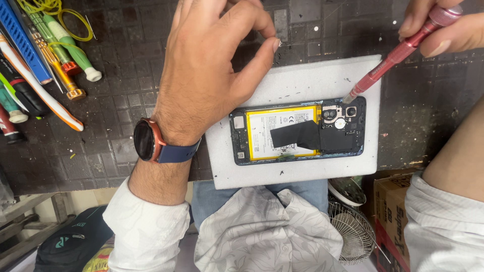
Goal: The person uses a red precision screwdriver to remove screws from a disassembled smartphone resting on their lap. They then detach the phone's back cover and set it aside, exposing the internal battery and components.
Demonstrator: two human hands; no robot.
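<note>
Now the right hand grips a red screwdriver, tip down at the two o'clock corner of the opened phone lying on a white foam pad mid-counter. At ten o'clock, the left hand hovers, thumb and forefinger pinched together on something too small to tell.

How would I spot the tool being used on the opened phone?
Find the white foam pad on the dark mat; the opened phone lies on it. The red screwdriver slants to its top right corner, held in the right hand, the only tool off the pile.
</note>
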